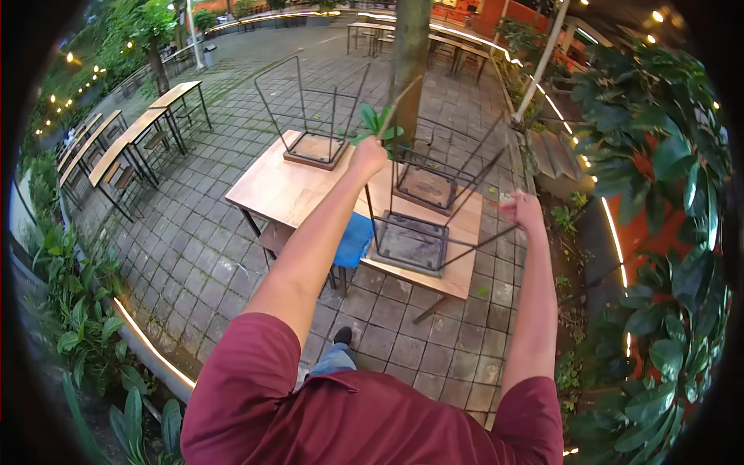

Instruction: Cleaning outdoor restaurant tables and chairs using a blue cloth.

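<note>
A wooden-topped table (314, 195) stands before me with several stools upside down on it. My left hand (369, 158) is closed around the thin metal frame of the nearest upturned stool, which has a dark seat (411, 243) lying on the tabletop. My right hand (522, 210) is curled at the outer end of that stool's legs and appears to grip one. Just beyond is another upturned stool with a brown seat (427, 187). A third upturned stool (315, 150) rests at the far left corner. Beside my left forearm, partly hidden, shows a blue seat (354, 241).
A tree trunk (410, 64) and a leafy plant (375, 121) rise behind the table. Rows of tables (136, 127) with stools stand left. Dense foliage (662, 349) and a lit border strip (613, 232) run along the right. Stone paving (401, 319) lies underfoot.
</note>
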The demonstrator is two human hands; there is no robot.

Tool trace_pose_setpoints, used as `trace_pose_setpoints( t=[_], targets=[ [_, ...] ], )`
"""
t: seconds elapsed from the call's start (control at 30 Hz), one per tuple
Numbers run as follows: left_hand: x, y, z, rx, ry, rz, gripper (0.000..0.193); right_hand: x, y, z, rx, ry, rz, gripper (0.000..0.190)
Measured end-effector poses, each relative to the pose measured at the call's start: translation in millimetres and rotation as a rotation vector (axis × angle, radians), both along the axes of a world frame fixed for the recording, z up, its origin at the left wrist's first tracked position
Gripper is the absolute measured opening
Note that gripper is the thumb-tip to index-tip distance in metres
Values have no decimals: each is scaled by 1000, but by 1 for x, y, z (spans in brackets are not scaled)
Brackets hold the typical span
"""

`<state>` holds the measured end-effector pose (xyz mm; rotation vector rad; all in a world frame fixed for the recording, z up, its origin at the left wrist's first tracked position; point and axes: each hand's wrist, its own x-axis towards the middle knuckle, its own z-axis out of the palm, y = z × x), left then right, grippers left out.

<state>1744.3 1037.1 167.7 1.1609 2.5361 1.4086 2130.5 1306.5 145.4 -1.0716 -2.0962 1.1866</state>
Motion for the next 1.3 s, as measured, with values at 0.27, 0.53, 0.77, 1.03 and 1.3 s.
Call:
trace_pose_setpoints(
  t=[0.27,0.53,0.77,1.03,1.3],
  targets=[
    [24,-58,-14,-25,130,91,32,9,-103,3,-98,160,-130,41],
    [87,-187,-68,235,139,6,37,71,-261,-41,122,247,-220,38],
    [113,-273,-161,459,-118,-180,30,104,-395,-135,313,141,-368,26],
    [134,-338,-316,191,-221,-261,15,140,-424,-286,164,-70,-343,26],
    [142,-370,-359,24,-239,-397,14,158,-435,-378,151,-61,-394,25]
  ],
)
